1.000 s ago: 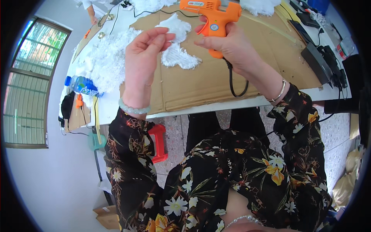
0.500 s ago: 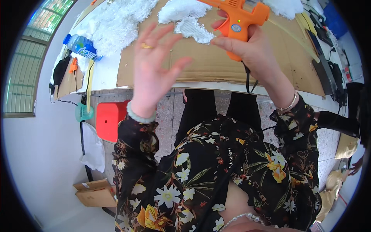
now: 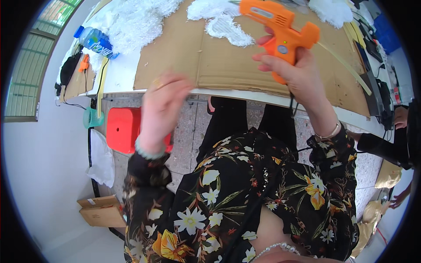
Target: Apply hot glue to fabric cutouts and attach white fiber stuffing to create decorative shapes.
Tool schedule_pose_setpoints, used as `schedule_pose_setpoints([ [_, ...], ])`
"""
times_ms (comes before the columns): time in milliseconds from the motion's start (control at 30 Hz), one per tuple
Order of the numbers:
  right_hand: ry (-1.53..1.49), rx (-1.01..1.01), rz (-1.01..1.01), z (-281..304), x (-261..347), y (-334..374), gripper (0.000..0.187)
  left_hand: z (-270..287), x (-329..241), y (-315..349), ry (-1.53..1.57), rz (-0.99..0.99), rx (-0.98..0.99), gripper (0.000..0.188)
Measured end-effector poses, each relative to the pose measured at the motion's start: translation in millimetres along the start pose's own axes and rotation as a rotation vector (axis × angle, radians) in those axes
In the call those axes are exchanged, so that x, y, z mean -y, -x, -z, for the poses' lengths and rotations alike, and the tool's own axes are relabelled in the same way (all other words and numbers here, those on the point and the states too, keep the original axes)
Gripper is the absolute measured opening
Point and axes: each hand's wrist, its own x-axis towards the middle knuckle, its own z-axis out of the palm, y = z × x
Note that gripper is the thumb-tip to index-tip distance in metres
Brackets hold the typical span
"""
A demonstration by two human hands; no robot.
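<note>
My right hand (image 3: 300, 78) is wrapped round the handle of an orange hot glue gun (image 3: 287, 46), holding it above the cardboard. Its nozzle points to the far left, a small green light glows on its side, and a black cord hangs from the handle's end. My left hand (image 3: 164, 109) is in the air off the near table edge, apart from the gun. Motion smears its fingers, and I cannot make out anything in them. Beyond the hands, a shaggy white piece (image 3: 228, 30) lies on the cardboard sheet (image 3: 171, 61).
A heap of white fluffy material (image 3: 133, 26) covers the far left, beside a blue-capped bottle (image 3: 97, 41). A red stool (image 3: 123, 130) and green basket (image 3: 92, 117) stand below the table's left. A black box (image 3: 372, 94) sits at the right edge, near another person's arm (image 3: 381, 142).
My left hand has drawn down toward me, and its spread fingers have come closer together in a blur. The glue gun has moved slightly right and nearer, still in my right hand.
</note>
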Motion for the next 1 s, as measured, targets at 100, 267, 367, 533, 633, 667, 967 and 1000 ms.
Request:
schedule_pose_setpoints([
  [100, -0.014, -0.082, 0.005, 6, -6, 9, 0.05, 32, 33, 91, 0.371, 0.655, -0.208, 0.034],
  [267, 0.061, -0.27, 0.031, 35, 6, 34, 0.05, 117, 38, 216, -0.994, 1.236, 0.531, 0.04],
  [367, 0.101, -0.364, 0.12, 49, 5, 51, 0.05, 96, 23, 187, -0.666, 0.803, -0.262, 0.04],
  [533, 0.195, -0.571, 0.175, 72, 3, 64, 0.046, 15, 8, 15, -0.412, -0.01, -0.14, 0.028],
  [633, 0.17, -0.574, 0.159, 68, -2, 64, 0.047, 0, 28, -24, -0.384, -0.109, -0.059, 0.016],
  [667, 0.193, -0.603, 0.142, 70, -2, 66, 0.046, -7, 37, -38, -0.373, -0.117, -0.058, 0.016],
  [967, 0.096, -0.691, 0.101, 74, -5, 76, 0.047, -19, 70, -61, -0.334, -0.206, 0.123, 0.008],
  [1000, 0.052, -0.689, 0.1, 75, -7, 82, 0.047, -11, 62, -51, -0.283, -0.193, 0.148, 0.008],
])
